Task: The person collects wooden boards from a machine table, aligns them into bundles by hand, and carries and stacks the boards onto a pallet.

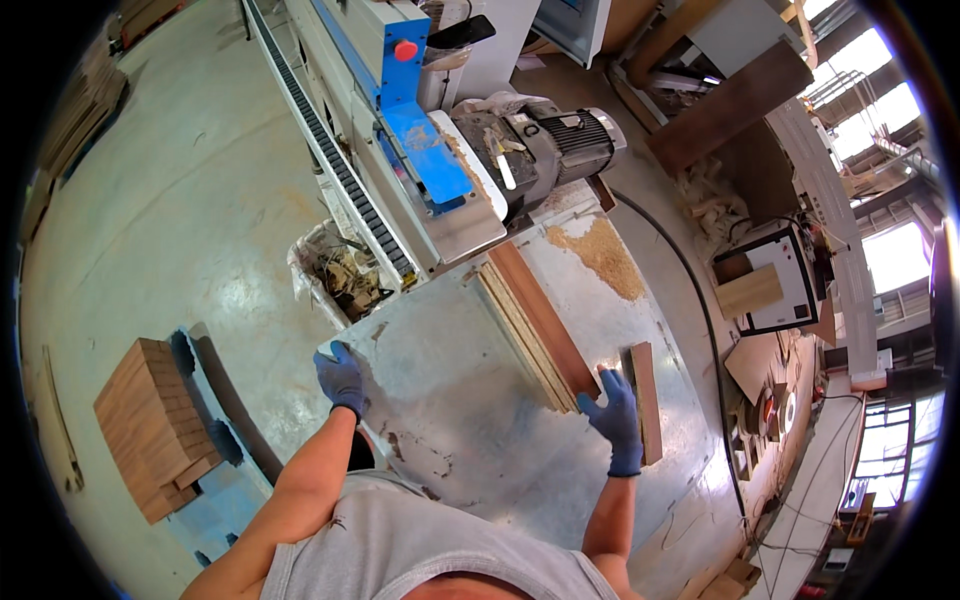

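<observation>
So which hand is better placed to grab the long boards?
Probably the right hand: it's by the near end of the long boards. The left hand is farther away, at the edge of the table.

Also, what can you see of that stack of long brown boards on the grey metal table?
The stack of long brown boards looks wooden, with a smooth reddish top face and pale, layered edges along its left side. It lies on the grey metal table, slanting from near the blue and grey machine toward the person. The blue-gloved right hand is spread at its near end; whether they touch is hard to tell.
</observation>
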Demonstrator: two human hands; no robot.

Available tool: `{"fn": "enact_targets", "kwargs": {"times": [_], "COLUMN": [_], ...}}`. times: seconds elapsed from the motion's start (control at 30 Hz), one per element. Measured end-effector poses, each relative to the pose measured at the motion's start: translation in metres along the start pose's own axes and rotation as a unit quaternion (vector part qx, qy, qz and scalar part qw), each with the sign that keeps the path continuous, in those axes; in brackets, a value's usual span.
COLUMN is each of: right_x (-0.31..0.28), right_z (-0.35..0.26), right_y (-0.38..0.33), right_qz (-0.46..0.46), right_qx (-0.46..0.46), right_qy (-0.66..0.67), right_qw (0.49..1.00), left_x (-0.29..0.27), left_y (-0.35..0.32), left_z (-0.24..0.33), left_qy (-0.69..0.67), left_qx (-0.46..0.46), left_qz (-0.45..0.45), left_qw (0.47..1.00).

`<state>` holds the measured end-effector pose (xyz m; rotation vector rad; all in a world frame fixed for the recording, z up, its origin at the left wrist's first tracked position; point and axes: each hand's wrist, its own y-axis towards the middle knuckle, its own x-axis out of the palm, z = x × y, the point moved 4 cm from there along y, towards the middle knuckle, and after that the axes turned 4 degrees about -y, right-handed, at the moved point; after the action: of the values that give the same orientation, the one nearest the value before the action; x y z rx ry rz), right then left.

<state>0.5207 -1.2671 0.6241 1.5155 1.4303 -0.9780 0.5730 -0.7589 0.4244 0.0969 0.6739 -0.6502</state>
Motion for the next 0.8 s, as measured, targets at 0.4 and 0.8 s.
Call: {"fn": "enact_targets", "kwargs": {"times": [0.4, 0.8], "right_x": [0.069, 0.1], "right_z": [-0.019, -0.055], "right_y": [0.137, 0.103], "right_qz": [-0.409, -0.281], "right_qx": [0.108, -0.004], "right_qy": [0.354, 0.316], "right_qw": [0.834, 0.906], "left_x": [0.0, 0.002], "left_y": [-0.002, 0.005], "left_z": [0.002, -0.009], "left_qy": [0.003, -0.007], "left_qx": [-0.007, 0.008], "left_qz": [0.013, 0.005], "left_qw": [1.0, 1.0]}}
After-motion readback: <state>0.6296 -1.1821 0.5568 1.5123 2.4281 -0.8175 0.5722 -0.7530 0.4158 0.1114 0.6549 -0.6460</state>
